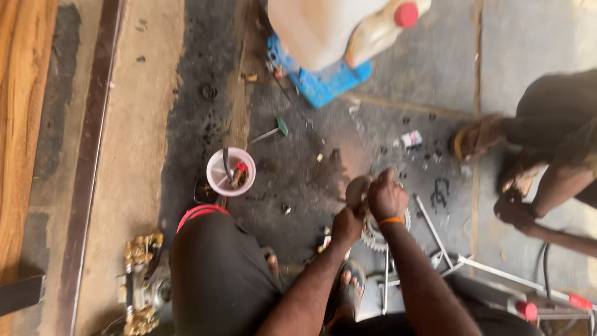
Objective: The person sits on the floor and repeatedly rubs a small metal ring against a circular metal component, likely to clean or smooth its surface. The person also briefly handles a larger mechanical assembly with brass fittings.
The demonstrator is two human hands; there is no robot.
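From the head camera, looking straight down, the person's left hand (348, 223) and right hand (387, 198) meet over a round, toothed, silver metal sprocket (375, 238) that lies on the dark, oil-stained concrete floor (292, 168). The left hand is curled into a fist just above the sprocket's left edge; what it grips is hidden by the fingers, so that cannot be told. The right hand, with an orange band (391, 220) round its wrist, is also closed, knuckles up, touching the left hand; its hold is likewise hidden. The sprocket shows only as an arc of teeth below and beside the two hands.

Below the hands, a foot in a grey sandal (352, 287) rests on the floor, and thin white metal rods (435, 235) cross just to the right of the sprocket. The person's knee in dark trousers (217, 267) fills the lower left.

Up and to the left of the hands stands a small round pink plastic bowl (231, 172) holding a tool and small parts. Further up, a large whitish plastic jug with a red cap (339, 25) sits on a blue plastic crate (323, 81). A brass-coloured metal fitting (142, 280) lies at the lower left.

At the right edge another person crouches, one hand (513, 210) hanging near the floor, well apart from the sprocket.
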